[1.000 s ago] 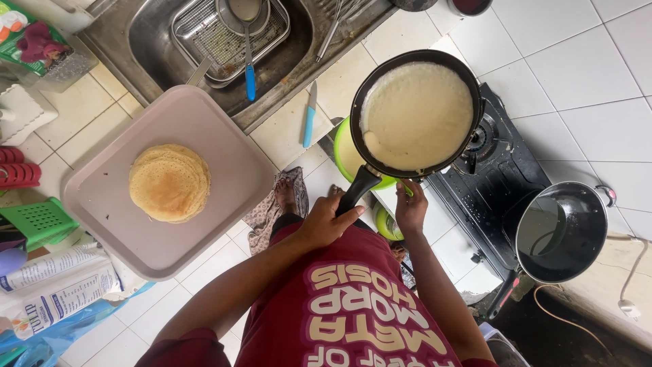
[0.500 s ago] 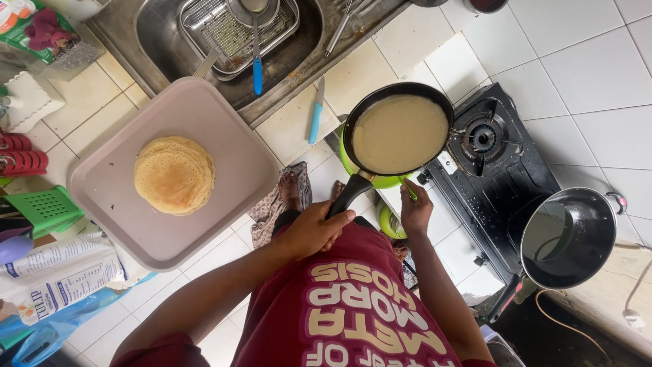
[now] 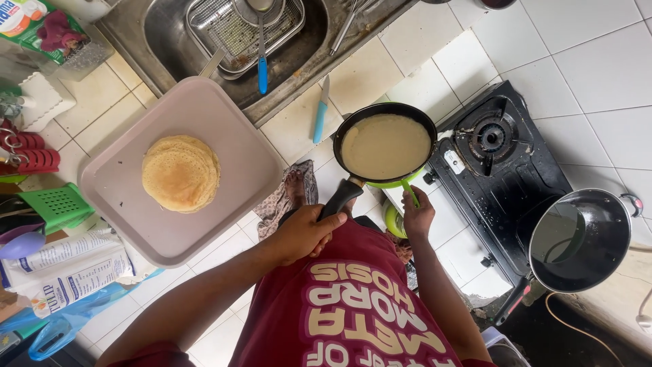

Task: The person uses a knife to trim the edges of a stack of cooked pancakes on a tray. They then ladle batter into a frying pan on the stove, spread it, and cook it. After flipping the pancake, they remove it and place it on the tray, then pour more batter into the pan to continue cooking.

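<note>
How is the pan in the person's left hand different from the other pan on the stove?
The held frying pan is shallow and filled with pale batter; the pan on the stove is deeper and holds no batter. The left hand holds the first in the air; the second rests untouched. Both are round and dark.

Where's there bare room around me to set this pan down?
The tray is bare all around the pancake stack. The stove's burner stands free, as do the white tiles beyond it. The sink and left edge are crowded.
</note>
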